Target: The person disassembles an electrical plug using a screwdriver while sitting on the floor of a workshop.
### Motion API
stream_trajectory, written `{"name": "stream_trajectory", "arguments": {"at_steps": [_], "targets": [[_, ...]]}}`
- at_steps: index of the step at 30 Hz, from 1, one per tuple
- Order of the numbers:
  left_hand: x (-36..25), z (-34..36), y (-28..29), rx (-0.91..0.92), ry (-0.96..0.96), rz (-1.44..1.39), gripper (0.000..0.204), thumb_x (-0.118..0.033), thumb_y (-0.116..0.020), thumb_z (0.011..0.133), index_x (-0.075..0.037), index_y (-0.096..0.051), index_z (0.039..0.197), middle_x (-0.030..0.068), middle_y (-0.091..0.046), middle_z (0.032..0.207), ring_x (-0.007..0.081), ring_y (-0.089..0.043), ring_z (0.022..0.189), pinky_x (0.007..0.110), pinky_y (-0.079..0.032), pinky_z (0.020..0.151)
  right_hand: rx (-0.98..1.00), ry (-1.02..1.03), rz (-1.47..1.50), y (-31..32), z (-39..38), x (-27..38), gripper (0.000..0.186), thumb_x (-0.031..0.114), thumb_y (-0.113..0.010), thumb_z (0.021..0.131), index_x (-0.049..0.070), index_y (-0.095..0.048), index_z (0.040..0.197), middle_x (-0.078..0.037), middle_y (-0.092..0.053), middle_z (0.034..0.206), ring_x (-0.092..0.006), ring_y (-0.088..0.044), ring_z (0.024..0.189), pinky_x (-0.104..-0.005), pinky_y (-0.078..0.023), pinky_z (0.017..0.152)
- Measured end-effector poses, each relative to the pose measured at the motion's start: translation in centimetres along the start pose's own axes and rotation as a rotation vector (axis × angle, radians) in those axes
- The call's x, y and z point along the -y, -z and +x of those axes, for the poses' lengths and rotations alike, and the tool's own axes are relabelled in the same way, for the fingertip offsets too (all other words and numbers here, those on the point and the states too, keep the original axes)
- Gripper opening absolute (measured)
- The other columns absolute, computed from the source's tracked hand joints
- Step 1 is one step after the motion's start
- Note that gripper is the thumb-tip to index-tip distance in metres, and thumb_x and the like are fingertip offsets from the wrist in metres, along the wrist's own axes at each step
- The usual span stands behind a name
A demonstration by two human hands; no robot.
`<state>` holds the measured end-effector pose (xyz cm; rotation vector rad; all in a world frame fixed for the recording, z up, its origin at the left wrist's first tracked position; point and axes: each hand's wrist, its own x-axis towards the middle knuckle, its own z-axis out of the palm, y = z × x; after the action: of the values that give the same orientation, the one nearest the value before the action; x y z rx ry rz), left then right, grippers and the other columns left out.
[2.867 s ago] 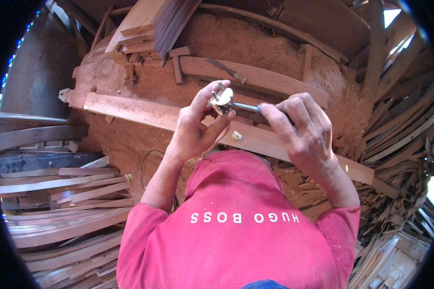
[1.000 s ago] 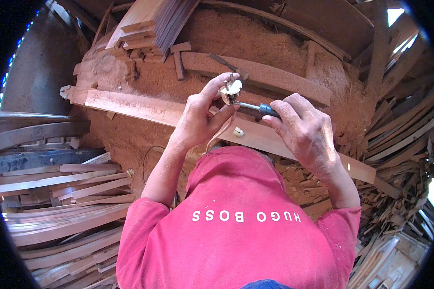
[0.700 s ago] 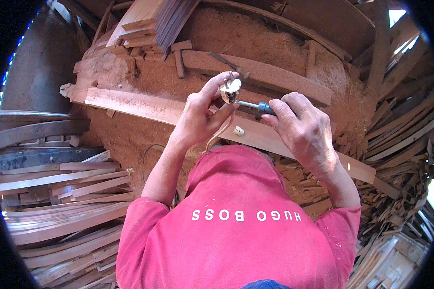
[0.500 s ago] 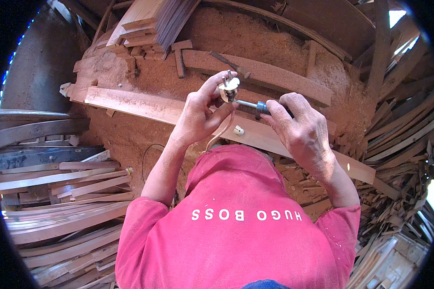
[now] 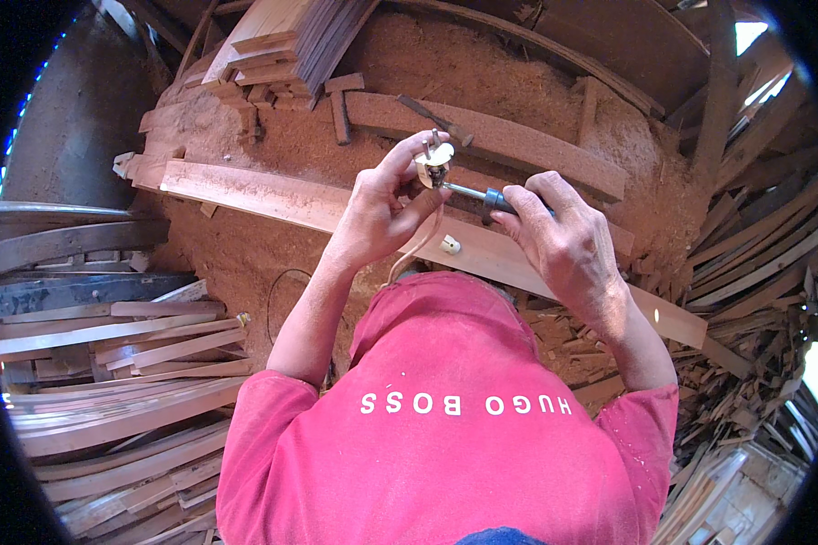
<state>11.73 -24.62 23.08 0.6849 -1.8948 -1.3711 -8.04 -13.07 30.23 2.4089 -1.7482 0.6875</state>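
Note:
Between the thumb and fingers of my left hand sits a white electrical plug, its two metal pins pointing up and away. The plug's inside is exposed, with dark metal parts showing. A pale cable hangs from it and runs down toward my shirt. My right hand is closed round the dark blue handle of a screwdriver. The screwdriver's shaft points left, and its tip meets the lower side of the plug. Below them, a small white plastic piece lies on a long plank.
A hammer lies on a sawdust-covered beam beyond my hands. Stacked boards stand at the back left. Long timber strips pile up on the left, more curved pieces on the right. Sawdust covers the ground.
My right hand and the screwdriver handle have shifted and turned slightly, with the tip still at the plug. My left hand keeps the plug in nearly the same place.

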Motion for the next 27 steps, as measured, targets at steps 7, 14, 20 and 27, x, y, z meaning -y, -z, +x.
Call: {"name": "stream_trajectory", "arguments": {"at_steps": [7,14,20,27], "targets": [[-1.2,0.2,0.5,0.04,0.038,0.165,0.062,-0.001,-0.072,0.083,-0.004,-0.045,0.138,0.0027,-0.066,0.089,0.0052,-0.057,0.076,0.023,-0.047,0.065,0.001,0.04,0.004,-0.4,0.0,-0.3,0.023,0.017,-0.069,0.084,0.001,-0.06,0.099,-0.012,-0.057,0.086,-0.0258,-0.06,0.079,-0.0356,-0.054,0.061],[-0.3,0.3,-0.2,0.071,-0.007,0.132,0.059,0.0,-0.07,0.084,-0.007,-0.047,0.137,0.0034,-0.066,0.093,0.0053,-0.058,0.078,0.024,-0.049,0.065,0.105,-0.404,0.541,-0.9,0.1,-0.8,0.025,0.009,-0.074,0.08,-0.001,-0.059,0.098,-0.012,-0.057,0.081,-0.0303,-0.059,0.069,-0.0378,-0.049,0.059],[-0.3,0.4,-0.4,0.082,0.009,0.119,0.057,-0.001,-0.071,0.083,-0.007,-0.048,0.136,0.0059,-0.067,0.099,0.0072,-0.061,0.083,0.026,-0.051,0.07,0.045,-0.178,0.289,-0.5,-0.2,-1.4,0.021,0.022,-0.067,0.089,0.004,-0.055,0.089,-0.014,-0.055,0.079,-0.0372,-0.062,0.07,-0.0444,-0.051,0.062],[0.0,0.5,-0.4,0.057,-0.057,0.186,0.058,-0.001,-0.07,0.083,-0.007,-0.048,0.136,0.0061,-0.068,0.098,0.0084,-0.062,0.082,0.026,-0.051,0.071,0.238,-0.325,0.326,-1.0,-0.5,-1.4,0.025,0.025,-0.065,0.089,0.003,-0.055,0.089,-0.018,-0.055,0.084,-0.0371,-0.061,0.078,-0.0437,-0.052,0.067]]}}
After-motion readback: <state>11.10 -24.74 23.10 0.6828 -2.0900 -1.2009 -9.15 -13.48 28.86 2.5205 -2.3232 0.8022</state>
